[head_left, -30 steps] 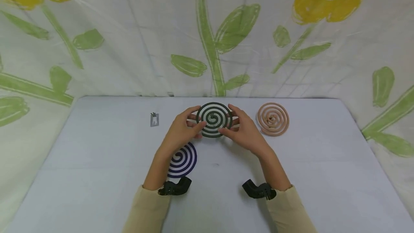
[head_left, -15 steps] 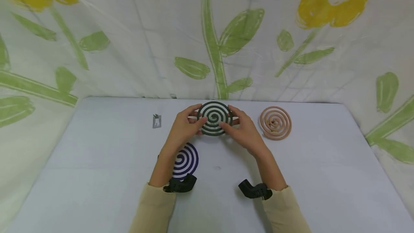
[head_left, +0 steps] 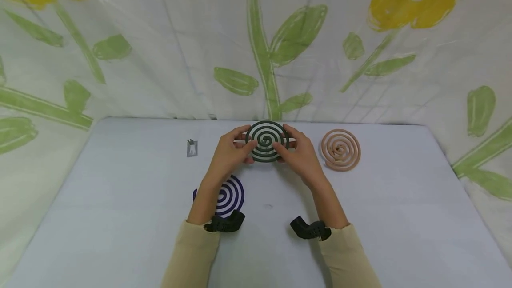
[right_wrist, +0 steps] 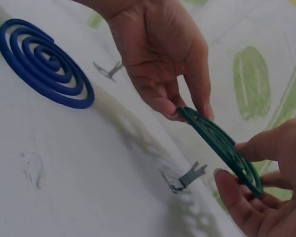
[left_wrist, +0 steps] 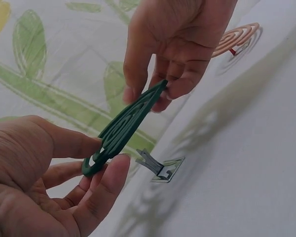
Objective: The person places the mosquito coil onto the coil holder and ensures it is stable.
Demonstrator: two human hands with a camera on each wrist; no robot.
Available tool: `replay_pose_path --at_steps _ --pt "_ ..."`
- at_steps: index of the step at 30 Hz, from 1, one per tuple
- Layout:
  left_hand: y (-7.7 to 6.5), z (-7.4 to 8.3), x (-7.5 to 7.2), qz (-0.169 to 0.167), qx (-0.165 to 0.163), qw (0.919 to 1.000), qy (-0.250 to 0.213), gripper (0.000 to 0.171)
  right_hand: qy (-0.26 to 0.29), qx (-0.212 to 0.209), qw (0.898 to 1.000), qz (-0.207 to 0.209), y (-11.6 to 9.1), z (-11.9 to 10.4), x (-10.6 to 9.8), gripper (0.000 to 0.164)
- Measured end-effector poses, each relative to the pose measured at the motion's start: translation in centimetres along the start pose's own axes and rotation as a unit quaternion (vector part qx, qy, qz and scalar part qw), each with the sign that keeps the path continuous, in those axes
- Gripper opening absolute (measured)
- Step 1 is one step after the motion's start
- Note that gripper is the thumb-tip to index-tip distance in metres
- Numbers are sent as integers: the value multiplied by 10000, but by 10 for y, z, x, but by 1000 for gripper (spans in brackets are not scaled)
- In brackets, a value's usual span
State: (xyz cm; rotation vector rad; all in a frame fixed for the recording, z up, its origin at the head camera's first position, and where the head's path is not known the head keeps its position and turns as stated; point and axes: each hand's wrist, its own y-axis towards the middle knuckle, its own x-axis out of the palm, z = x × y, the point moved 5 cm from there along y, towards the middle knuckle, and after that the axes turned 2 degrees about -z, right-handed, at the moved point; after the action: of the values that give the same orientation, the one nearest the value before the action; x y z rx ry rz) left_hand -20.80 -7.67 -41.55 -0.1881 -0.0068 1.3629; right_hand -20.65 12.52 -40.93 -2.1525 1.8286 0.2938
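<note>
A green mosquito coil [head_left: 266, 141] is held level between both hands above the far part of the table. My left hand [head_left: 232, 150] pinches its left edge, thumb on top and fingers beneath. On the opposite edge my right hand [head_left: 298, 152] pinches it the same way. Below the coil, a small metal coil stand [left_wrist: 159, 167] with an upright forked prong shows in both wrist views; the coil is apart from it. A blue mosquito coil [right_wrist: 44, 69] lies flat on the table, partly covered by my left forearm in the head view.
An orange-brown mosquito coil [head_left: 340, 150] sits raised on its stand at the right. Another metal stand [head_left: 192, 148] is at the back left. The white table [head_left: 120, 217] ends at a curtain [head_left: 160, 79] with printed flowers.
Both hands have carried the green coil slightly away from the body, toward the table's far edge. The other coils and the left stand stay in place; the head view shifts slightly.
</note>
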Motion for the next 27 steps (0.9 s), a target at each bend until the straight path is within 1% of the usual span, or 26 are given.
replay_pose_path --at_steps 4,10,15,20,24,27 --pt "0 -1 -1 69 42 10000 -29 58 83 37 10000 15 2 3 3 70" --pt "2 -2 -3 169 140 9997 78 58 237 51 9997 85 3 7 8 69" --pt "4 -8 1 254 182 9994 124 59 145 23 9997 205 5 9 8 66" --pt "5 -11 9 244 205 9995 -12 61 237 99 9988 415 5 11 7 63" --pt "5 -9 9 411 216 9988 -128 59 363 49 9983 454 7 11 8 63" --pt "5 -8 7 450 141 9986 -243 58 380 41 9978 535 9 11 8 62"
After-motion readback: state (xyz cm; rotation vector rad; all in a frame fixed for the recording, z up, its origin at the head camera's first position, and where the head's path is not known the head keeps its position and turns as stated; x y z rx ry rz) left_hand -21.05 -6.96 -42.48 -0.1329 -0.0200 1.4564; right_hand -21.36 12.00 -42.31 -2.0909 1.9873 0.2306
